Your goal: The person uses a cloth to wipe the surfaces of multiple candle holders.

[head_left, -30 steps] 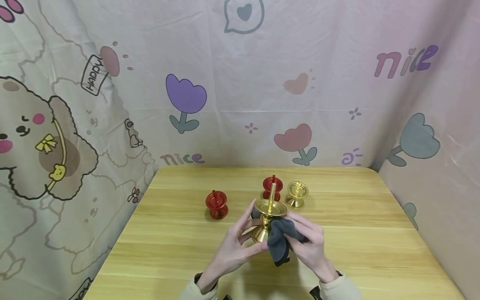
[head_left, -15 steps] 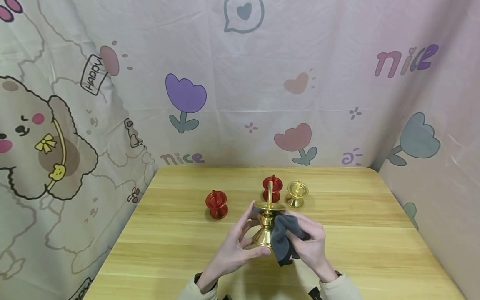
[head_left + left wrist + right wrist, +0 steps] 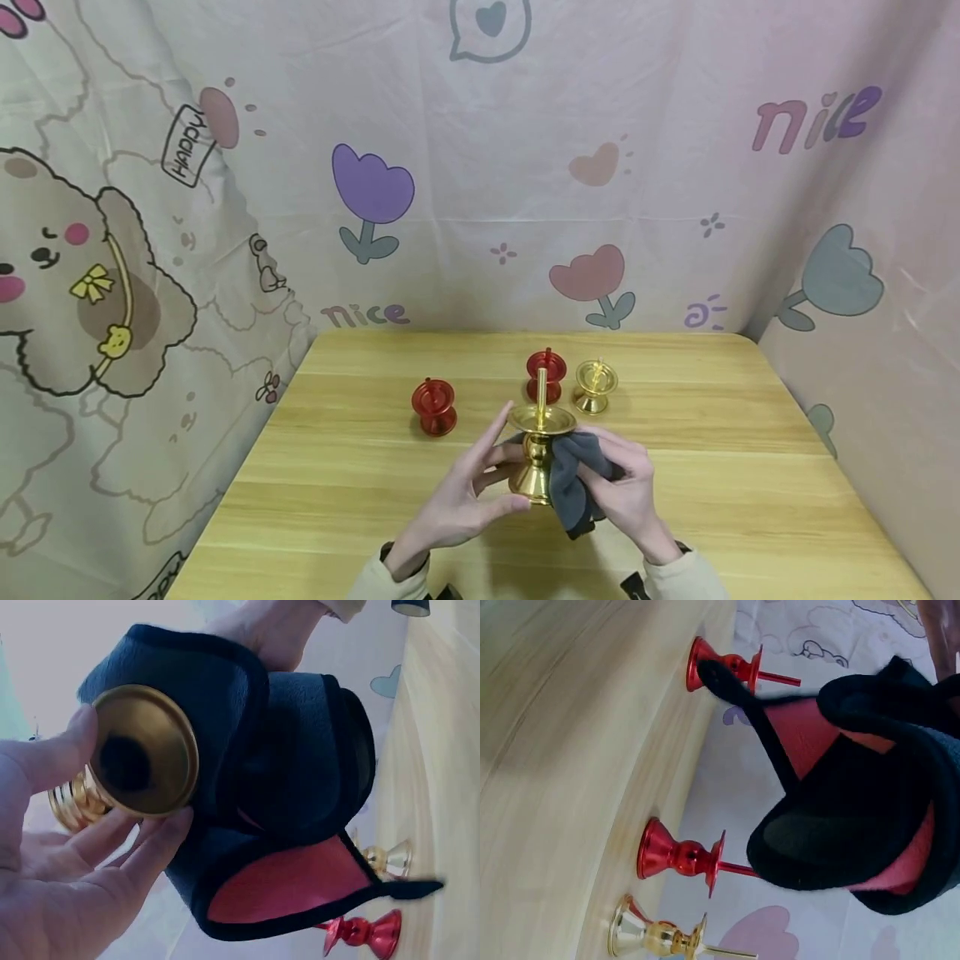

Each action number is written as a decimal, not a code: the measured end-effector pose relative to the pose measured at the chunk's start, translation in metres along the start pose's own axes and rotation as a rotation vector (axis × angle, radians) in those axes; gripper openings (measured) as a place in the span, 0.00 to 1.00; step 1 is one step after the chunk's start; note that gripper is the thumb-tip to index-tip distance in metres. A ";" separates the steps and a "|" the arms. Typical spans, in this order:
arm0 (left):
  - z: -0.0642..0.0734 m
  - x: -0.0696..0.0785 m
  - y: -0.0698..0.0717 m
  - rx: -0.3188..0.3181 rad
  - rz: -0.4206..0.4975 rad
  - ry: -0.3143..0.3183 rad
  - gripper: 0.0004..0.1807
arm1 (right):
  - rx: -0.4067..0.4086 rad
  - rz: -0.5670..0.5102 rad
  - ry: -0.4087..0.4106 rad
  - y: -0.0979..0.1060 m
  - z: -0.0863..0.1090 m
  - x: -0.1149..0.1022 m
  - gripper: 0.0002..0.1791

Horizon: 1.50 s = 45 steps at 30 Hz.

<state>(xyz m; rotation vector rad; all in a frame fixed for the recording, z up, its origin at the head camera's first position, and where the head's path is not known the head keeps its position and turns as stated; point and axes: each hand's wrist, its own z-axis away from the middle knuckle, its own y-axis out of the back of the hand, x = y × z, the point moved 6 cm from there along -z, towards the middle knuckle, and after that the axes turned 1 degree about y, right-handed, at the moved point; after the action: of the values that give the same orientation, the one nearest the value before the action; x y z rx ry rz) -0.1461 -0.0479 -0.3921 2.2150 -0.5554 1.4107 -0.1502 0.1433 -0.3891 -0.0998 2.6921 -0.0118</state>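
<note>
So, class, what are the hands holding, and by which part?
The left hand holds the gold candlestick by its flared base; the right hand grips the dark grey cloth by its bunched folds.

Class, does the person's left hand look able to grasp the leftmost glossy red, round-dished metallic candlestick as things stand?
Probably not yet: the left hand grips a glossy gold, round-dished metallic candlestick. Otherwise the way looks free: nothing visible stands between that hand and the red candlestick.
</note>
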 end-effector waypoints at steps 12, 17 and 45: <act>0.000 -0.005 0.002 0.137 -0.053 0.139 0.59 | -0.247 0.007 0.081 -0.004 -0.005 -0.003 0.13; 0.000 -0.004 0.007 0.203 -0.102 0.131 0.59 | -0.332 0.133 0.174 -0.011 -0.007 -0.014 0.17; -0.003 -0.004 0.006 0.195 0.044 0.082 0.58 | -0.202 0.212 0.391 -0.019 -0.014 -0.024 0.11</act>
<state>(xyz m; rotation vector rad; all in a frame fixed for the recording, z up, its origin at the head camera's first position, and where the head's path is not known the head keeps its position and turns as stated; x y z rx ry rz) -0.1533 -0.0512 -0.3942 2.2938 -0.4583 1.6325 -0.1338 0.1258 -0.3658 0.1420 3.0723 0.3389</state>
